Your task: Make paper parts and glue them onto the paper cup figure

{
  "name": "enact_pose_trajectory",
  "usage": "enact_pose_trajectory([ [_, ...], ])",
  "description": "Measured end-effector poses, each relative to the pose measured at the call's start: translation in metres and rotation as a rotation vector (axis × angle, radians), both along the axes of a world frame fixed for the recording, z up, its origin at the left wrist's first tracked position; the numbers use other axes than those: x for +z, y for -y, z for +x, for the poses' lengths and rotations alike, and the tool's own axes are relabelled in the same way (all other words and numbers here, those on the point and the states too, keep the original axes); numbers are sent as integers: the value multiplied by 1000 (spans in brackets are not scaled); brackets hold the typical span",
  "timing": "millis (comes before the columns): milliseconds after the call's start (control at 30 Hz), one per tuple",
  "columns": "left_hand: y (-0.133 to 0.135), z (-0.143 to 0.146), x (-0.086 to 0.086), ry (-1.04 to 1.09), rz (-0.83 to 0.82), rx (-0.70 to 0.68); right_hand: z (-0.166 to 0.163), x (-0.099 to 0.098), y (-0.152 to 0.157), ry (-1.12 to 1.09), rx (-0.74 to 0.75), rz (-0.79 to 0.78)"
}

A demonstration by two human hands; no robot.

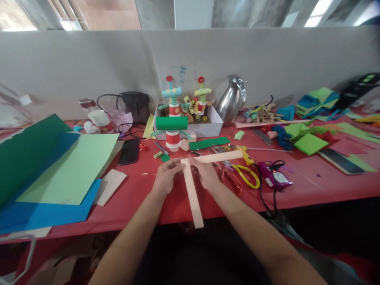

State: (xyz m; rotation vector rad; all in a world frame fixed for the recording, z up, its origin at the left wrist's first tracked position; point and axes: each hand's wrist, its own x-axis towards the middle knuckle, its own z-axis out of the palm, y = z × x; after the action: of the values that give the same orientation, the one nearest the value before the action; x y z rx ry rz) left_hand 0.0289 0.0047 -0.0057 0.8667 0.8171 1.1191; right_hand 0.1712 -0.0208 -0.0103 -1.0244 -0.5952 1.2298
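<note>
My left hand (165, 176) pinches the corner where two pale peach paper strips meet. From that corner one paper strip (192, 196) hangs toward me past the table edge. The other paper strip (221, 157) runs off to the right, making a rough right angle. My right hand (207, 174) grips the strips close to the same corner; some of its fingers are hidden behind them. Just beyond stands a paper figure (173, 138) with a red-and-white cup base, folded spring arms and a green roll. Scissors with yellow handles (247, 177) lie right of my right hand.
Large green and blue paper sheets (68, 170) cover the left, beside a black phone (129, 151). At the back are a white box (204, 128) and a steel jug (231, 101). A purple device (274, 174) with a black cable sits right, near coloured paper (310, 143).
</note>
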Motion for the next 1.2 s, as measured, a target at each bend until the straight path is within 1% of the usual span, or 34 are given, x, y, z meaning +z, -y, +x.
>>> enact_pose_trajectory([
  [100,-5,-5,1,42,-44,84,3,2,4,-35,77,-73],
  [133,-8,-7,2,55,-61,109,4,3,6,1,79,-80],
  [167,-10,-9,2,65,-79,131,4,4,9,74,69,-51],
  [200,-11,-12,3,73,-94,146,4,5,11,179,49,18],
  [267,-14,-15,4,77,-120,164,3,6,16,435,19,218],
  [333,-14,-17,5,69,-135,155,1,5,17,653,40,383],
  [400,-12,-16,5,50,-134,130,0,2,16,779,63,451],
  [467,-10,-15,6,25,-130,110,0,-1,13,834,55,478],
  [600,-6,-13,6,-7,-116,84,2,-2,10,829,2,519],
  [667,-5,-12,6,1,-92,57,2,-1,11,804,-17,503],
  [800,-4,-11,5,24,-58,37,-1,0,13,683,-20,363],
  [933,-3,-8,5,15,0,51,-5,0,11,514,38,236],
  [1033,-3,-6,5,8,34,62,-6,2,9,435,69,206],
  [1200,-2,-4,2,4,71,71,-6,4,8,351,40,172],
])
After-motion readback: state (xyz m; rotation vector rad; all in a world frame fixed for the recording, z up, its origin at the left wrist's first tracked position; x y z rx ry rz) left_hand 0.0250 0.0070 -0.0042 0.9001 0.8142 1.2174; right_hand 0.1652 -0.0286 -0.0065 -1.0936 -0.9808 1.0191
